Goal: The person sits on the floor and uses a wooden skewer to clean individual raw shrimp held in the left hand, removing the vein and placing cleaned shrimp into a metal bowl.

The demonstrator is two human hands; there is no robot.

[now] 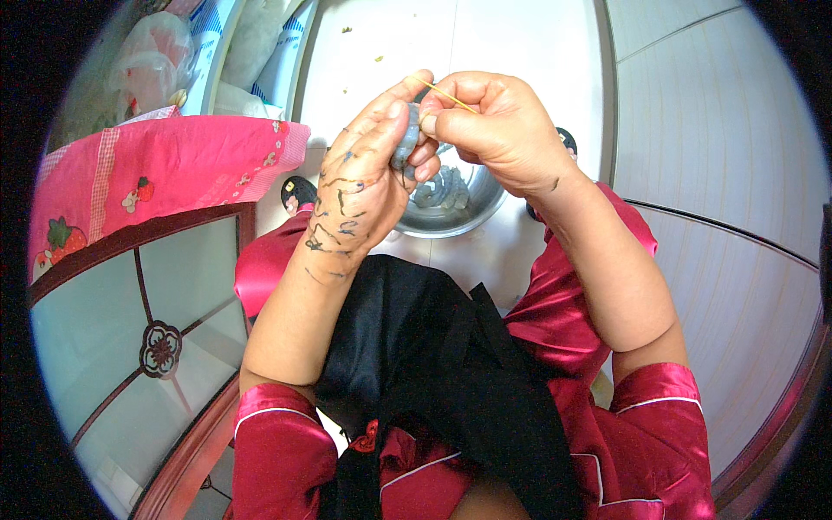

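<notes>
A grey raw shrimp (404,140) is held curled in my left hand (367,162), between the thumb and the fingers. Dark thread-like strands lie across the back of that hand and its wrist. My right hand (491,120) pinches a thin yellow stick (448,93) between thumb and forefinger, right beside the shrimp. Whether the stick's hidden end pierces the shrimp cannot be told. Under both hands stands a metal bowl (434,229) on the floor, with several grey shrimp (448,187) in it, partly hidden by my hands.
Light tiled floor (520,39) bears small scraps. At left are a pink strawberry-print cloth (214,153) on a glass-panelled door (195,273), plastic bags (153,58) and film boxes (208,39). Pale panels (715,130) stand at right. My slippered feet (299,192) flank the bowl.
</notes>
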